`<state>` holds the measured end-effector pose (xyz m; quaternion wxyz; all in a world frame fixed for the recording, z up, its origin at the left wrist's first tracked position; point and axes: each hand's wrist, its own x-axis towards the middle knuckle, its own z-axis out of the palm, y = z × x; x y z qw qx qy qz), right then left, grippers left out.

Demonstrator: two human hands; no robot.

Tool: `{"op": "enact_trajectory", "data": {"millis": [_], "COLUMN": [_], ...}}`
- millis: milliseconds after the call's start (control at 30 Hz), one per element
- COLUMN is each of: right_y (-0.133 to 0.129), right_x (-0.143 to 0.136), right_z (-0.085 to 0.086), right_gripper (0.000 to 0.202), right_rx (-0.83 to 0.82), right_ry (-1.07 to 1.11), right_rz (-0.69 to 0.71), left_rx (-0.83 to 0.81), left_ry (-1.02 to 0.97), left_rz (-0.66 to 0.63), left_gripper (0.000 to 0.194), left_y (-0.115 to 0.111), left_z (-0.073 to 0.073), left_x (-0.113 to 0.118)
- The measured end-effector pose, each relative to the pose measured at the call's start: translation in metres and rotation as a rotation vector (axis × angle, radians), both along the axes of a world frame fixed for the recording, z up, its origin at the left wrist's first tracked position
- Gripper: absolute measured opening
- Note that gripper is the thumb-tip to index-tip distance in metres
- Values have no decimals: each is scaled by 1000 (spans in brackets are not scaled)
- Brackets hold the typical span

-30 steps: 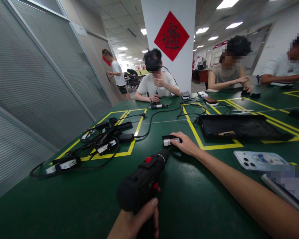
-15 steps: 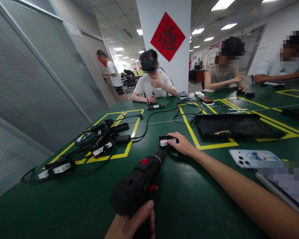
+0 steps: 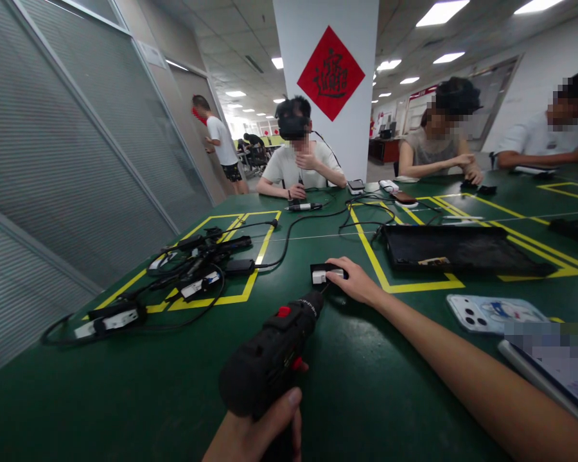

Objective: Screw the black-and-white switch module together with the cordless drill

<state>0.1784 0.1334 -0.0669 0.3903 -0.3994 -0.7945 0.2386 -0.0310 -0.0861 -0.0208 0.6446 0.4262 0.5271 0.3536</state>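
A black cordless drill point(image 3: 270, 356) with red switches is gripped by my left hand point(image 3: 257, 427) at the bottom centre. Its chuck points forward, and a thin bit reaches toward a small black-and-white part point(image 3: 320, 276) on the green table. Whether the bit touches that part I cannot tell. My right hand point(image 3: 349, 279), coming in from the right, has its fingers closed over the right side of the part and holds it against the tabletop. My fingers hide some of the part.
On the left lie tangled black cables with white-and-black pieces point(image 3: 200, 285). A black tray point(image 3: 467, 250) sits on the right, with a phone in a light blue case point(image 3: 498, 313) nearer me. Yellow tape marks the table point(image 3: 139, 391). Several people sit around it; another stands by the door.
The view has shifted slightly, so everything sits a little farther right and lower. My hands, the drill and the held part keep nearly the same places relative to one another.
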Motion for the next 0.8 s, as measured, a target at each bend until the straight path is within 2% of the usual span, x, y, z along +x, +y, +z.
{"op": "enact_trajectory", "data": {"millis": [200,367,533,800], "right_y": [-1,-1,0,1], "right_x": [0,0,0,0], "right_z": [0,-1,-1,-1], "right_gripper": [37,37,37,36], "right_rx": [2,1,1,10], "right_ry": [12,15,9,16], "right_rz": [0,2,2,2], "left_rx": [-18,-9,7,-30], "left_ry": [18,7,-24,-4], "left_rz": [24,40,27,78], "left_gripper": [71,64,68,72], "left_y": [-1,-1,-1,-2], "left_z": [7,5,5,11], "left_x": [3,3,3,6]}}
